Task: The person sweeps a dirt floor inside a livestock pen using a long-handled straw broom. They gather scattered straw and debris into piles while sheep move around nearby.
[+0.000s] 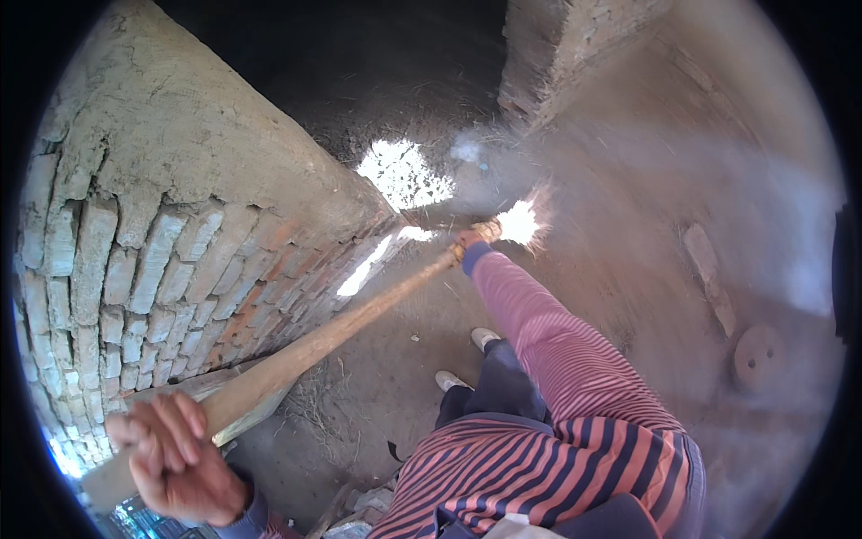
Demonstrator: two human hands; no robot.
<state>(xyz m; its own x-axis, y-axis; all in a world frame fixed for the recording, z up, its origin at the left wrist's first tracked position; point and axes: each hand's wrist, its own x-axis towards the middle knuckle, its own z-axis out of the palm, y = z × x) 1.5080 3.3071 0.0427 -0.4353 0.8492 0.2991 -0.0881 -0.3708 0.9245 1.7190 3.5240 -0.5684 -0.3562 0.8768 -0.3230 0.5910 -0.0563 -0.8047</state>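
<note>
A broom with a long wooden handle (337, 330) runs slantwise from the lower left to the middle. My right hand (471, 239) grips it low, close to where the head is bound on. Sunlight bleaches the straw broom head (522, 222), and only its frayed edge shows detail. At the lower left my left hand (178, 451), slightly blurred, has its fingers curled around the upper handle. The head is over the dirt floor (404, 323) by a dark doorway; whether it touches is hard to tell.
A brick wall (168, 269), partly mud-plastered, stands close on the left. Beyond the opening is a plastered jamb (539, 60). On the right lie a long, rough block (707, 276) and a round disc with holes (757, 357). Straw litter (330, 411) lies near my feet. Haze veils the right side.
</note>
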